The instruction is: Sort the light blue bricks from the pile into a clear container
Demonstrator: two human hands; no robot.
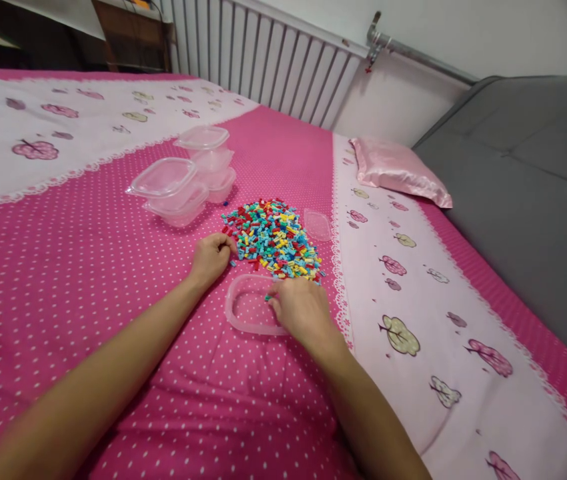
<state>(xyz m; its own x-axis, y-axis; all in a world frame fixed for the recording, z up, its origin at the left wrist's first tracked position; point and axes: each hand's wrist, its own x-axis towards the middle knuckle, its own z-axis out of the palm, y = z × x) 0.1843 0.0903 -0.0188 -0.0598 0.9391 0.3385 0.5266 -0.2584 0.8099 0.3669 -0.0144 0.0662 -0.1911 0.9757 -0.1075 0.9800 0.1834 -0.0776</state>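
Observation:
A heap of small coloured plastic pieces (273,238) in red, blue, yellow and green lies on a pink dotted bedspread (88,280). My left hand (211,257) rests at the heap's left edge, fingers curled in a pinch on pieces too small to name. My right hand (301,310) lies over the far right rim of a clear plastic container (243,310), fingers pinched on a tiny teal piece. The container sits just in front of the heap.
Several clear containers with lids (183,183) are stacked behind the heap at the left. A clear lid (317,224) lies right of the heap. A pink pillow (396,170), a grey headboard (528,193) and a white radiator (268,63) are beyond.

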